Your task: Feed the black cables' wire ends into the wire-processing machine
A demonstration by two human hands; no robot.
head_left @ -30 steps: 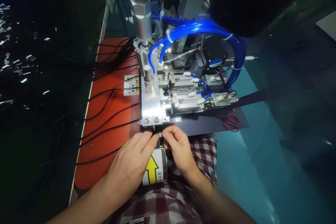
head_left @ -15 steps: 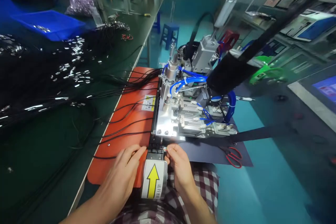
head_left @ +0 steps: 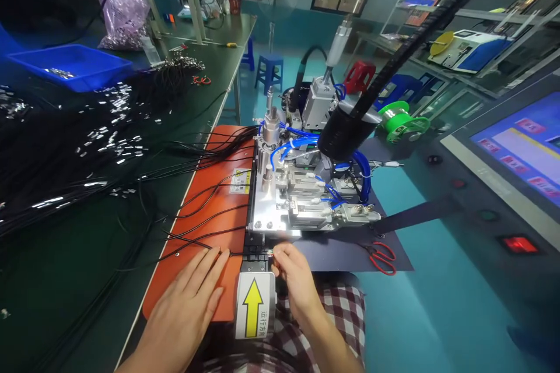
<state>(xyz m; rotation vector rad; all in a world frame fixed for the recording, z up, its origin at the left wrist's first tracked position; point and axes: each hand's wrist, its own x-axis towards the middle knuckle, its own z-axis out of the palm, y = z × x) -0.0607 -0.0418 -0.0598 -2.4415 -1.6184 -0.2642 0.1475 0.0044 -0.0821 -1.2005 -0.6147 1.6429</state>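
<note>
My right hand (head_left: 294, 277) pinches the stripped end of a black cable (head_left: 236, 254), where fine coloured wires show at the fingertips. The cable lies across the black track (head_left: 256, 257) at the near end of a metal machine (head_left: 273, 204). On the orange board (head_left: 214, 297), my left hand (head_left: 188, 291) rests flat with fingers stretched out, the fingertips touching the same cable. Below the track is a plate with a yellow arrow (head_left: 252, 309). Several other black cables (head_left: 214, 207) run across the board into the machine's left edge.
Red-handled scissors (head_left: 382, 257) lie on the dark sheet right of the machine. A large heap of black cables (head_left: 109, 134) covers the bench at left, near a blue tray (head_left: 72, 67). A black flexible arm (head_left: 394, 64) hangs over the machine. At right is a control screen (head_left: 520, 145).
My left hand has drawn back leftward from the track and flattened onto the orange board. The right hand stays at the cable end. The view has turned a little to the right.
</note>
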